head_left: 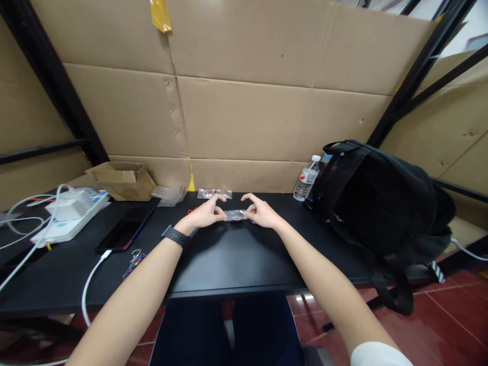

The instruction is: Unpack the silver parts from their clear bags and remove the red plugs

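A small clear plastic packet [235,215] stretches between my hands, just above or on the black table; its contents are too small to make out. My left hand [208,212], with a dark watch on the wrist, has its thumb and lower fingers at the packet's left end and its index finger arched up. At the right end, my right hand [261,211] grips in the same way. Behind my hands lie similar clear packets [214,193] by the cardboard wall. Something small and red [192,210] shows beside my left hand, partly hidden.
To the right stand a water bottle [306,179] and a large black backpack [385,203]. On the left are a cardboard box [124,181], clear plastic bags [170,195], a tablet [124,230], a keychain [134,263] and a white power strip [70,218] with cables.
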### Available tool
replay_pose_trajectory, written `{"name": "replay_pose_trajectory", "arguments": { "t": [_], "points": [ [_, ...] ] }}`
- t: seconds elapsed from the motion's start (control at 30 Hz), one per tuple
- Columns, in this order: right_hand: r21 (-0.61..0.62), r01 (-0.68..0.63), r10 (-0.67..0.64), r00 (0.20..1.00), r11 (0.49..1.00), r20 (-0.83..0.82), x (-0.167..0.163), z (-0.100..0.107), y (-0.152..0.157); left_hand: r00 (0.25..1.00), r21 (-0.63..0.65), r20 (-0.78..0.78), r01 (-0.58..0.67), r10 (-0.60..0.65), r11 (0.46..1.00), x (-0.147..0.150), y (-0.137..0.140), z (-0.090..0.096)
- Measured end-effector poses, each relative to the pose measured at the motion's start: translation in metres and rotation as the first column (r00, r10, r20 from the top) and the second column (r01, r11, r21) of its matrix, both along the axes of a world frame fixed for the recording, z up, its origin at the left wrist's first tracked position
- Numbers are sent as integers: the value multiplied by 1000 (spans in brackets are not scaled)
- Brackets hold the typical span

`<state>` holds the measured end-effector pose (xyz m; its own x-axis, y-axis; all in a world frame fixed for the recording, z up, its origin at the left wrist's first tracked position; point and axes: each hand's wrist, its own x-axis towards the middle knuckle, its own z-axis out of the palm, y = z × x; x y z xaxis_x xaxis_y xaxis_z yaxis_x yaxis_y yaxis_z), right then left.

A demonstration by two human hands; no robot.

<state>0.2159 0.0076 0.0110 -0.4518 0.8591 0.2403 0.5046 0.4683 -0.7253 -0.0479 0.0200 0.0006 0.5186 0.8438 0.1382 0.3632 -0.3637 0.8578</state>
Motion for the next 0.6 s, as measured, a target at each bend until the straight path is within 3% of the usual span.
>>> {"name": "replay_pose_trajectory", "arguments": {
  "t": [0.17, 0.23, 0.33, 0.5, 0.6],
  "points": [
    [175, -17, -41, 945, 984, 324, -6, 1, -6, 962, 192, -268, 5, 47, 981, 6, -2, -5],
    [240, -28, -67, 923, 970, 379, -6, 0, -7, 906, 306, -403, 3, 126, 952, 11, -5, -5],
    [291, -64, -64, 909, 955, 411, -6, -1, -7, 841, 422, -488, -7, 233, 907, 17, -9, -3],
    [288, -61, -78, 891, 956, 447, -11, -6, -5, 843, 415, -513, 78, 162, 907, 21, -12, -4],
    [279, -42, -89, 894, 959, 439, -15, -7, -6, 836, 436, -515, 67, 188, 897, 22, -11, -7]
  ]
}}
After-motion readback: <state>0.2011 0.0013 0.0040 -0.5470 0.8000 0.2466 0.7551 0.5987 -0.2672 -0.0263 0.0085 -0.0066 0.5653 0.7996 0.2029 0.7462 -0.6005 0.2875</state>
